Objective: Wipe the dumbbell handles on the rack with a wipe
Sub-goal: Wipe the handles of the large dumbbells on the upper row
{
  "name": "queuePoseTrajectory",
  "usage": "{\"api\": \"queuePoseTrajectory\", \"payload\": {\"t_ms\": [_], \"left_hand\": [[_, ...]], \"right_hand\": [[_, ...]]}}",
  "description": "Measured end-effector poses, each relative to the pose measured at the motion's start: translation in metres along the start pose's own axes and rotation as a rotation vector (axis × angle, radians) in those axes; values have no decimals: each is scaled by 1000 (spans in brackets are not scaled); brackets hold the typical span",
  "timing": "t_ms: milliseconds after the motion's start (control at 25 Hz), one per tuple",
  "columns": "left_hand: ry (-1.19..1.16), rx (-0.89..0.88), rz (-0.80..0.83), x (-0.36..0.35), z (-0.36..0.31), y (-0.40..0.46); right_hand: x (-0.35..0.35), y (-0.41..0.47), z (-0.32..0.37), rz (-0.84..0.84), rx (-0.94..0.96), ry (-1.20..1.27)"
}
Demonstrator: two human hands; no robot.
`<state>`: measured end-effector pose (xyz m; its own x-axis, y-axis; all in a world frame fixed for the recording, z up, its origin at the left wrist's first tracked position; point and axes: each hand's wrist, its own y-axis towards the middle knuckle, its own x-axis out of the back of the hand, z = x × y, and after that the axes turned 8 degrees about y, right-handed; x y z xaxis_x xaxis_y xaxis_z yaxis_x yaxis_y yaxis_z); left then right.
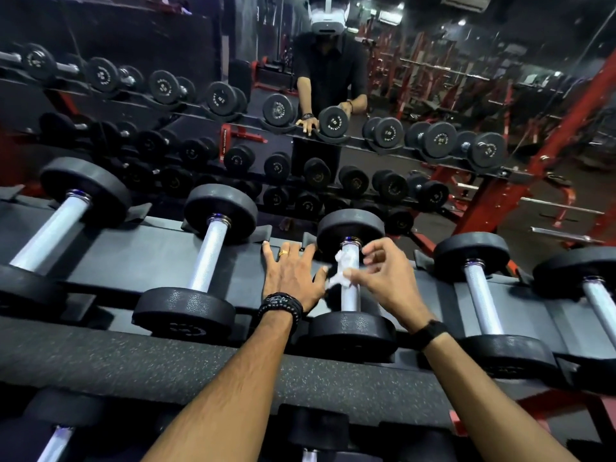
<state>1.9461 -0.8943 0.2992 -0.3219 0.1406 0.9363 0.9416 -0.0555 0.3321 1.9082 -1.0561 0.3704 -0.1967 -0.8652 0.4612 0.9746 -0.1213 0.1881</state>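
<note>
- right hand [383,278] pinches white wipe [341,273] between thumb and fingertips, the other fingers loosely curled; wipe lies against the chrome handle [350,291] of the middle dumbbell, likely mid-wipe
- left hand [293,278] flat, fingers spread, holding nothing; pressed on the rack [150,255] just left of that dumbbell, probably to brace
- dumbbells sit in the rack's cradles, handles facing up, so easy to reach; neighbour handles [213,258] and [483,301] not being touched
- mirror [433,95] behind the rack
</note>
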Motion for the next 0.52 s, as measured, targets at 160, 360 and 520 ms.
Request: {"api": "queuePoseTrajectory", "payload": {"t_ms": [160,360,520], "left_hand": [[-3,9,-16,1,0,-1],[-5,10,-9,2,0,-1],[2,5,-2,2,-1,-1]], "right_hand": [[-11,16,3,-36,315,-83],[19,-17,5,371,40,-186],[10,-8,6,237,34,-148]]}}
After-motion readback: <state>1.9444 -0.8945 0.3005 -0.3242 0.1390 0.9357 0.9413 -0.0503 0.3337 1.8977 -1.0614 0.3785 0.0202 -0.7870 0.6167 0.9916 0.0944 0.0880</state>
